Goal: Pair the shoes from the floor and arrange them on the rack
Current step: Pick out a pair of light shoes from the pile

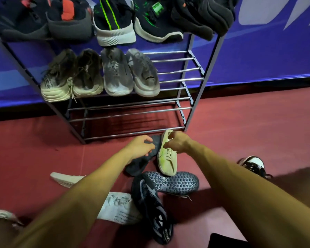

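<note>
Where the red floor meets the rack: both arms reach forward.
Left hand: fingers curled around a dark shoe, gripping its upper end just in front of the lowest bar.
Right hand: pinching the cream shoe by its collar; this shoe lies touching the dark one.
Rack: metal bars; top shelf full of dark shoes, middle shelf carries an olive pair and a grey pair, right part bare, bottom shelf bare.
Floor, near: navy shoe, a shoe sole-up, white printed shoe, pale sole, black-and-white shoe.
</note>
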Tool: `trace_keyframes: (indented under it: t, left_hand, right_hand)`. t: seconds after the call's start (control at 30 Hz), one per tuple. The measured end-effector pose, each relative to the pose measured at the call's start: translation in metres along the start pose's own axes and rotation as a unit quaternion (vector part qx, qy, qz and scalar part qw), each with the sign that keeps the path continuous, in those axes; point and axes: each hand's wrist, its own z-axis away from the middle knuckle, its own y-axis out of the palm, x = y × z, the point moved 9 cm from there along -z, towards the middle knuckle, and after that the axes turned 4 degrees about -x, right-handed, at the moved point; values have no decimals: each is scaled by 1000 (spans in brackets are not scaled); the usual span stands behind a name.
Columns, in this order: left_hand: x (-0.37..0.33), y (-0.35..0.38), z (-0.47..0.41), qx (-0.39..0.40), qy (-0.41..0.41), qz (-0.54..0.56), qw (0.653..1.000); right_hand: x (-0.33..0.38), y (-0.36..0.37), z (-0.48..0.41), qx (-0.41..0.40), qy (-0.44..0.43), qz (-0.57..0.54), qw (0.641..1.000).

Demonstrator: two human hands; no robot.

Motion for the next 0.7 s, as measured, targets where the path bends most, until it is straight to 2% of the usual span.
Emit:
trace_keyframes:
  t: [0.37, 0.47, 0.7]
  left_hand:
    - [70, 66, -53, 71, -106, -42, 991]
    - [86, 77, -62, 87, -135, -50, 986]
    - [94, 109, -76, 124, -164, -28, 978]
  right_hand:
    - [-75, 62, -44, 104, 61, 131, 984]
    - [-92, 71, -56, 102, 66, 117, 986]
    - [-122, 97, -68, 106, 139, 67, 982]
